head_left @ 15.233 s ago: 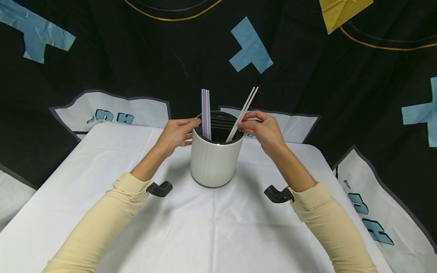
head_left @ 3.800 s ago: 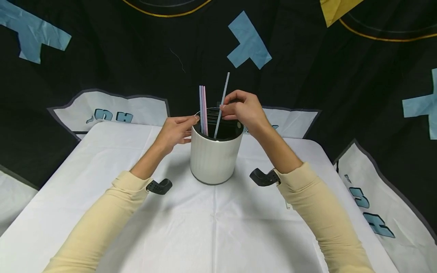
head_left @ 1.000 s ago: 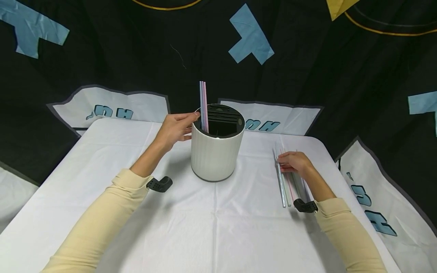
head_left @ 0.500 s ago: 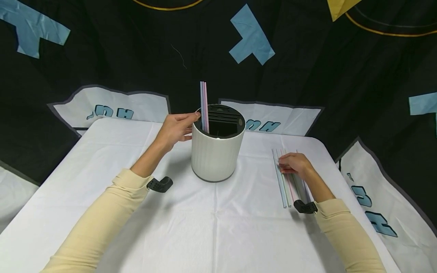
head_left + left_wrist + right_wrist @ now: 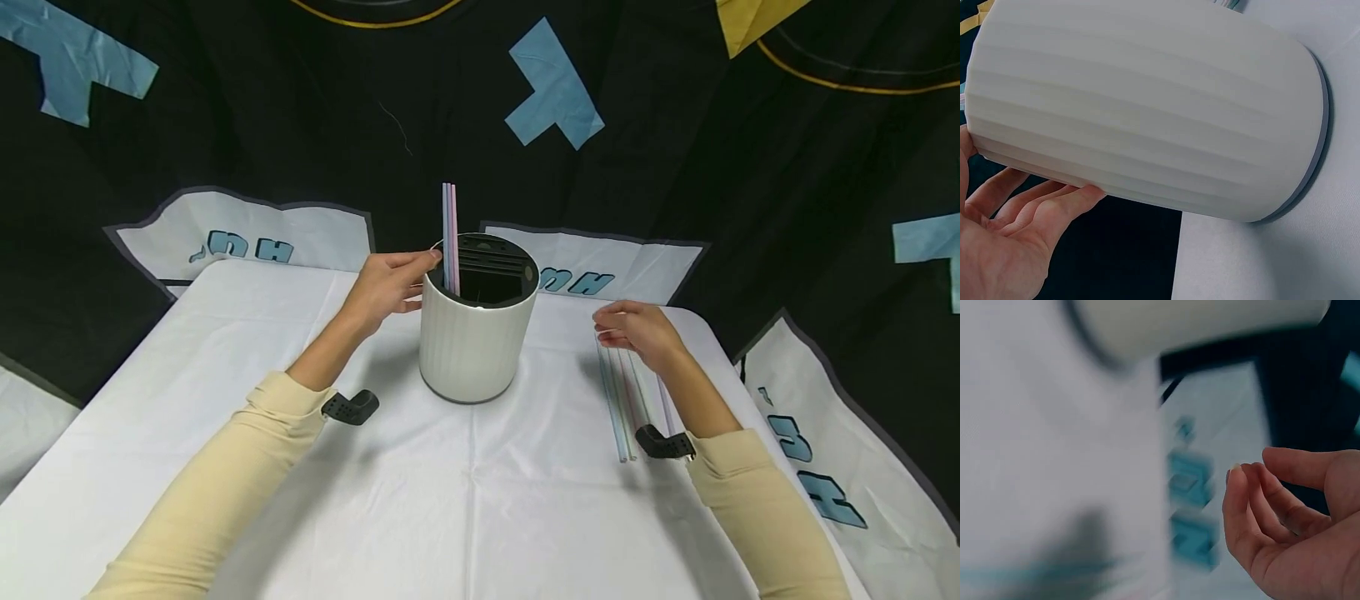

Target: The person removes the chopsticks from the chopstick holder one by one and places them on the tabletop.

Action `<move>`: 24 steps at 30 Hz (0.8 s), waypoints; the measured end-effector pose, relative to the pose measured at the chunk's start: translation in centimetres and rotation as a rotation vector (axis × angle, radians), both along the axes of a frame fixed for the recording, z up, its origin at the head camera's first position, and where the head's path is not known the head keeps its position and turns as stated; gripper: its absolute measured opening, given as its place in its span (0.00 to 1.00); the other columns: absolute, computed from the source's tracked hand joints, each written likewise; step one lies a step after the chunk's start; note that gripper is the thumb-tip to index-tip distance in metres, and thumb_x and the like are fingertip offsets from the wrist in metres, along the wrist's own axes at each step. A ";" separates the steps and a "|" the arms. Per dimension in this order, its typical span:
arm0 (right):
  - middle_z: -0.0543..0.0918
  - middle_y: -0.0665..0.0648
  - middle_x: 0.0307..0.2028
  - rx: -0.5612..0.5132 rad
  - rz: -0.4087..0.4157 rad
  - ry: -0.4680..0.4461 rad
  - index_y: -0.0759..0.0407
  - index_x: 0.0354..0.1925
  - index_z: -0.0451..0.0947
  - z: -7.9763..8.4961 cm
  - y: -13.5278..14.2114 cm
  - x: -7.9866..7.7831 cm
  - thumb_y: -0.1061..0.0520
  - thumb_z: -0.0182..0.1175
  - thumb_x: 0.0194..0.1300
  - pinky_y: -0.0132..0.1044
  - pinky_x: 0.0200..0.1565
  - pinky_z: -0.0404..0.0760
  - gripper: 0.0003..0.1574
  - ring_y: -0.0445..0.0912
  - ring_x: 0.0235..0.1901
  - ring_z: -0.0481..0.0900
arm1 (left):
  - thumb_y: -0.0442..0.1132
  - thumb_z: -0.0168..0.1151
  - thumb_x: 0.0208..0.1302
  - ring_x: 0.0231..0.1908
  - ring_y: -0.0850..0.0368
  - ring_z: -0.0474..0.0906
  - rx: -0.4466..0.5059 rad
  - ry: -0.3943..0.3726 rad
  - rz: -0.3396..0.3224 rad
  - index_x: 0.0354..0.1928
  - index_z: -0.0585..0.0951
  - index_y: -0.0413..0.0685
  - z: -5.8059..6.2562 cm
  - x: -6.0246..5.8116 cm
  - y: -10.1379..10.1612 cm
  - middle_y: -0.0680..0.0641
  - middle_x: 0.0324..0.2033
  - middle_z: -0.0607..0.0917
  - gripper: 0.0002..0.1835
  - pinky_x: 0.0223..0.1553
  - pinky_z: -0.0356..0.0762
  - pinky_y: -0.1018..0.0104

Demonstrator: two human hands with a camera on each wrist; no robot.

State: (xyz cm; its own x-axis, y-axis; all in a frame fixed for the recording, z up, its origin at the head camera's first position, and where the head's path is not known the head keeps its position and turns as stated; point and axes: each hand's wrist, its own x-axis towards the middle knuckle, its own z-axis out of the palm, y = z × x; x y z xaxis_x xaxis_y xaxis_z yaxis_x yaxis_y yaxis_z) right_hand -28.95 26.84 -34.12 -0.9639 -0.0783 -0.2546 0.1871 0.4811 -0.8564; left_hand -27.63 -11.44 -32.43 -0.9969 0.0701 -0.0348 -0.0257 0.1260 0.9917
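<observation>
A round white ribbed holder [image 5: 477, 354] with a black slotted inner top [image 5: 495, 260] stands upright on the table. Several pastel straws [image 5: 450, 233] stick up from its left side. My left hand [image 5: 386, 287] holds the holder by the left rim; in the left wrist view its fingers [image 5: 1063, 206] lie against the ribbed wall. At the right, my right hand [image 5: 637, 329] hovers over the far ends of several straws [image 5: 618, 408] lying side by side on the cloth. Its fingers are loosely bent, and the right wrist view shows a gap between thumb and fingertips with nothing held.
A white cloth [image 5: 390, 508] covers the table. Black fabric [image 5: 300, 125] with blue tape [image 5: 558, 83] hangs behind, and white lettered panels [image 5: 262, 242] stand along the table's far and right edges.
Over the last second my right hand has lifted off the lying straws and moved slightly away from me. Earlier it held straws at the holder; fewer stand there now. My left hand stays put.
</observation>
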 end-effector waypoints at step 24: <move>0.83 0.63 0.53 -0.166 0.263 0.171 0.66 0.53 0.82 10.4 -16.2 0.8 0.61 0.62 0.71 0.41 0.57 0.85 0.15 0.54 0.51 0.85 | 0.57 0.64 0.69 0.60 0.46 0.81 -0.001 -0.008 -0.004 0.67 0.79 0.48 -0.1 -0.2 0.0 0.45 0.64 0.80 0.30 0.57 0.82 0.50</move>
State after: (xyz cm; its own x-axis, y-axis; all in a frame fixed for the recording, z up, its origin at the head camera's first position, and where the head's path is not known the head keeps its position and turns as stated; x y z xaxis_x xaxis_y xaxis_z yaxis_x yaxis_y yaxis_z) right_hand -28.10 10.60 -23.75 -0.9327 -0.3565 -0.0544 -0.0773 0.3450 -0.9354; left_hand -27.83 -11.41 -32.48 -0.9963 0.0744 -0.0426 -0.0329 0.1270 0.9914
